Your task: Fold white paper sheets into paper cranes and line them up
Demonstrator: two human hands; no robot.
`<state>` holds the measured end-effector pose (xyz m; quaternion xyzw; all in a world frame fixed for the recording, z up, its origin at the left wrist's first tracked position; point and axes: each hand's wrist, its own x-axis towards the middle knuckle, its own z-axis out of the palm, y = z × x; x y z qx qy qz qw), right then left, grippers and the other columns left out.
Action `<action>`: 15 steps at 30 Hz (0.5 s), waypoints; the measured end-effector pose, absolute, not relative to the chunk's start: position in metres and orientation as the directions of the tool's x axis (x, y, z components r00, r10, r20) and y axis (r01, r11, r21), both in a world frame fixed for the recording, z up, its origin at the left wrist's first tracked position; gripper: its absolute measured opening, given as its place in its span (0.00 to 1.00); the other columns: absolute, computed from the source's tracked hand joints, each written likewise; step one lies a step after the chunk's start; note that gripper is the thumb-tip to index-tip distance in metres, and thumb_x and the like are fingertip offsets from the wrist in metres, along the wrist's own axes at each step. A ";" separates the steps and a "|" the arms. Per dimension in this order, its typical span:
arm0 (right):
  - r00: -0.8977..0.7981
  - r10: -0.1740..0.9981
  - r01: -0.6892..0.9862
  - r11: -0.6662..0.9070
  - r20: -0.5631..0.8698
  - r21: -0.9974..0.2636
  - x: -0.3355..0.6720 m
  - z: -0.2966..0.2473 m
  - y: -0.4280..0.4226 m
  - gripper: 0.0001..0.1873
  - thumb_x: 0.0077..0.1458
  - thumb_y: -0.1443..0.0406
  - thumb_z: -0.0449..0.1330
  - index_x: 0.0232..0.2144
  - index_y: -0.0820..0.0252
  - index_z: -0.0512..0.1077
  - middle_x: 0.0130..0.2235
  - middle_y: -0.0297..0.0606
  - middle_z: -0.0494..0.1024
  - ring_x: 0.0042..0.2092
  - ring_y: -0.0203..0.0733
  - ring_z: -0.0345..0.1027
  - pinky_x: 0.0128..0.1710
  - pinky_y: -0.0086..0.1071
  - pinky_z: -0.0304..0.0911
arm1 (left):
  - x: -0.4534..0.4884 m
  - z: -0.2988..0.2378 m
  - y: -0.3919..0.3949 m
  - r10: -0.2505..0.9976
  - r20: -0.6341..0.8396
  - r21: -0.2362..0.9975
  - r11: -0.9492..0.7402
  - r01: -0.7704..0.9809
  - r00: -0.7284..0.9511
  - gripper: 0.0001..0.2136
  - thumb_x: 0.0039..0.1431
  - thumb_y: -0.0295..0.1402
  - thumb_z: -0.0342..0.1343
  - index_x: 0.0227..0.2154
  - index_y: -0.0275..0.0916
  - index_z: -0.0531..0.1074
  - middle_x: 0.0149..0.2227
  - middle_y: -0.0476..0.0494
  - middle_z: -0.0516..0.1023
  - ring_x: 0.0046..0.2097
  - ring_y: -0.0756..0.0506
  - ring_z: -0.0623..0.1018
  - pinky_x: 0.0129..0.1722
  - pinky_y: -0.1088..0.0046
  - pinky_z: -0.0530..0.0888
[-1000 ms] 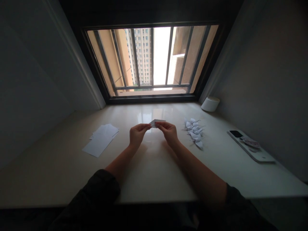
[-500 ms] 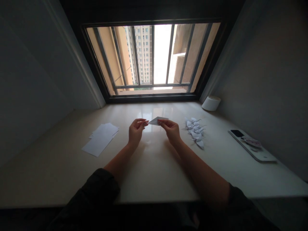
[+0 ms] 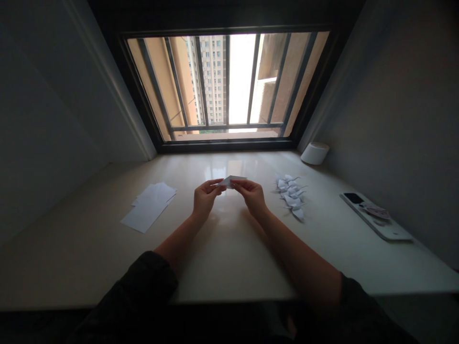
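My left hand [image 3: 204, 198] and right hand [image 3: 254, 196] both pinch the folded paper [image 3: 227, 181], nearer the worktop [image 3: 229, 263]'s far edge than its front.

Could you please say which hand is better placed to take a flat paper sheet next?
Probably the left hand: the sheets lie on its side, nearer than to the right hand, though both hold the folded paper.

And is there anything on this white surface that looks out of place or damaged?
Nothing visibly spilled or damaged. Only slightly untidy: the paper sheets at the left overlap unevenly, and the paper birds at the right lie crowded together.
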<state>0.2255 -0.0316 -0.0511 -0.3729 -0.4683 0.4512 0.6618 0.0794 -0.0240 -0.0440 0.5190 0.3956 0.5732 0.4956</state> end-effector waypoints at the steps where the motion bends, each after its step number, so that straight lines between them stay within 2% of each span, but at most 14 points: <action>1: 0.157 0.947 -0.253 0.313 0.281 -0.915 0.225 -0.051 -0.032 0.12 0.39 0.59 0.68 0.29 0.56 0.78 0.34 0.37 0.80 0.39 0.47 0.73 0.45 0.43 0.65 | 0.080 -0.043 -0.024 0.980 0.199 0.968 -0.192 -0.163 0.026 0.18 0.41 0.37 0.65 0.38 0.36 0.76 0.31 0.41 0.80 0.35 0.43 0.79 0.37 0.67 0.72; 15: 0.206 0.942 -0.279 0.315 0.264 -0.907 0.223 -0.050 -0.034 0.11 0.38 0.61 0.68 0.29 0.56 0.79 0.32 0.36 0.80 0.35 0.42 0.72 0.42 0.39 0.66 | 0.082 -0.043 -0.026 0.978 0.210 0.958 -0.202 -0.203 0.018 0.18 0.42 0.37 0.65 0.38 0.35 0.76 0.32 0.41 0.80 0.34 0.45 0.79 0.36 0.69 0.72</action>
